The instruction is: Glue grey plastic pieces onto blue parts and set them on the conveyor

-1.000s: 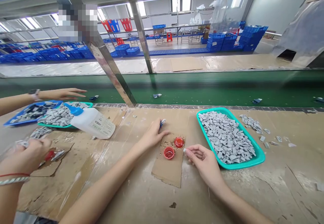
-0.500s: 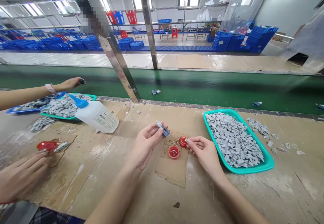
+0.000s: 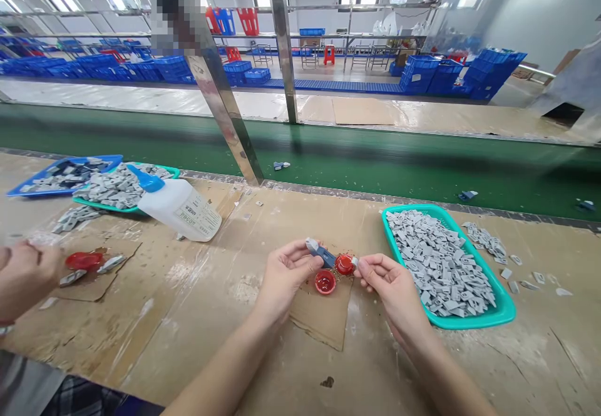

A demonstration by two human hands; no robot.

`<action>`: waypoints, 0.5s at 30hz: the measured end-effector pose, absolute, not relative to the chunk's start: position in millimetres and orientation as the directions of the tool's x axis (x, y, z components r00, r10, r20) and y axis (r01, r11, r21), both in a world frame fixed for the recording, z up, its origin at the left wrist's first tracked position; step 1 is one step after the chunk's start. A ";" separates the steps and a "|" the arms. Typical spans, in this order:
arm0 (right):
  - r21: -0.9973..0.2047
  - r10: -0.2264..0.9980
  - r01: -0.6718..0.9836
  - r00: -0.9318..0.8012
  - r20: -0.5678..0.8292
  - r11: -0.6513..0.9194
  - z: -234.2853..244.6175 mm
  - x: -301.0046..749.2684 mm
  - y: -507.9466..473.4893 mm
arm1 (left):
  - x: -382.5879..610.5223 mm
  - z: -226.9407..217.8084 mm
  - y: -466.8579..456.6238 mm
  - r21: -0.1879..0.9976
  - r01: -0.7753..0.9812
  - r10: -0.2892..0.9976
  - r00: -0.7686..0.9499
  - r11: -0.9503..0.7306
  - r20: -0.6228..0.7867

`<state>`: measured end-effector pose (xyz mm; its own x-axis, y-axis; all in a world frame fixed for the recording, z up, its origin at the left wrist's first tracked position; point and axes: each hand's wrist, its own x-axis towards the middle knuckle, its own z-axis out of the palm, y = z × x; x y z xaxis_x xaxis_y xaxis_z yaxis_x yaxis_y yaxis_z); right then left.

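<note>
My left hand [image 3: 287, 273] pinches a blue-grey plastic part [image 3: 327, 257] with a light grey tip, its blue end pointing right toward the red cups. Between the thumb and fingers of my right hand [image 3: 387, 278] is a small light grey plastic piece [image 3: 355, 262], beside the farther red cup [image 3: 344, 265]. A nearer red cup [image 3: 325, 283] contains shiny liquid. Both cups stand on a stained cardboard piece [image 3: 323, 325]. Just right of my right hand, a teal basket [image 3: 504, 319] is filled with small light grey plastic pieces [image 3: 441, 259].
A white bottle [image 3: 188, 212] with a blue nozzle leans on a grey-piece basket [image 3: 162, 168] at left. There, a co-worker's hand [image 3: 32, 272] is near a red dish [image 3: 84, 260]. Beyond a metal post [image 3: 225, 109] runs a green conveyor [image 3: 338, 159] carrying a few parts.
My left hand has moved right and slightly down, bringing the blue-grey part close to the cups. The co-worker's arm over the conveyor has withdrawn. Conveyor parts have shifted slightly left.
</note>
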<state>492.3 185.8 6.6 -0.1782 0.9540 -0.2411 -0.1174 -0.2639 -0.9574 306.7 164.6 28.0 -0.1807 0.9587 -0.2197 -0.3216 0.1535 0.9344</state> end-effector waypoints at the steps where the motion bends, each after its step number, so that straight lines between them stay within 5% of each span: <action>1: -0.954 0.952 -0.138 -0.190 -0.240 -0.268 9.5 493.0 183.9 | 308.3 27.4 163.8 0.939 -0.305 0.960 -0.177 0.158 -0.219; 15: -0.954 0.925 -0.116 -0.300 -0.232 -0.277 26.1 486.9 174.8 | 320.1 33.5 159.1 0.948 -0.253 0.962 -0.138 0.194 -0.234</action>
